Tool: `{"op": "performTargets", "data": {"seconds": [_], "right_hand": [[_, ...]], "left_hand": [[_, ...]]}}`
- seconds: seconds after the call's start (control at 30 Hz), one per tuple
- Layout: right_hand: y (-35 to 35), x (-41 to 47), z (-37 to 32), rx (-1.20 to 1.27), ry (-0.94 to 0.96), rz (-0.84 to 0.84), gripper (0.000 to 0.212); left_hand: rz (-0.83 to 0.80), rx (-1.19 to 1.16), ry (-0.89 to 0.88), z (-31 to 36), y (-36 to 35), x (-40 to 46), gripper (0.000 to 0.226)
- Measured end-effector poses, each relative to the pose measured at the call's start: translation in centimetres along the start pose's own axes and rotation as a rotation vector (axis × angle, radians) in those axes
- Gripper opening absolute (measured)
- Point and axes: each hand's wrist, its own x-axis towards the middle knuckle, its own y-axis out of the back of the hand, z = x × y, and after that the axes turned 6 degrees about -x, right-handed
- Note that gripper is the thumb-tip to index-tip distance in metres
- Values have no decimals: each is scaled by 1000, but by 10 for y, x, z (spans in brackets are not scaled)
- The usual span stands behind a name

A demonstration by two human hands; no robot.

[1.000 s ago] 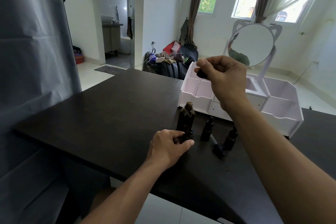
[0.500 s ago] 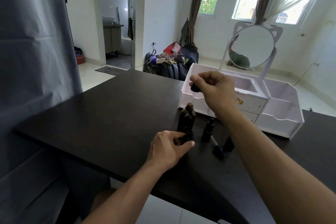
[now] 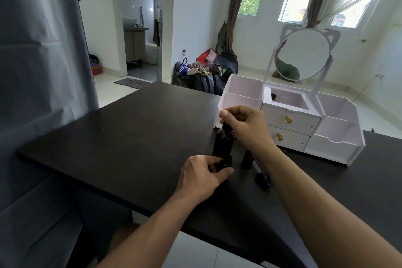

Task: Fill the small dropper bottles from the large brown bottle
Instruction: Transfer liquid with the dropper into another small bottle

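Matte black table. Left hand grips one small dropper bottle, dark glass, upright, just before the large brown bottle, a tall cylinder. Right hand pinches a black dropper cap at its neck. Right: second small bottle, partly hidden by the forearm; one loose dropper lying flat; white wooden organizer with round mirror.

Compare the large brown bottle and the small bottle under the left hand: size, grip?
The large brown bottle stands far taller than the small bottle in front of it. The right hand pinches a black dropper top at the large bottle's mouth; the left hand grips the small bottle low on the table. Both are dark and upright.
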Motion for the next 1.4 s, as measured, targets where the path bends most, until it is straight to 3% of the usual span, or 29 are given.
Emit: {"op": "performTargets", "data": {"seconds": [0.73,0.97,1.4], "right_hand": [[-3,0,5,43,5,69,10],[1,-4,4,-20,12,39,21],[22,6,-24,63,76,158,6]], "left_hand": [[-7,3,17,3,0,-3,37],[-22,-6,28,4,1,-4,36],[1,9,6,2,-1,-2,34]]}}
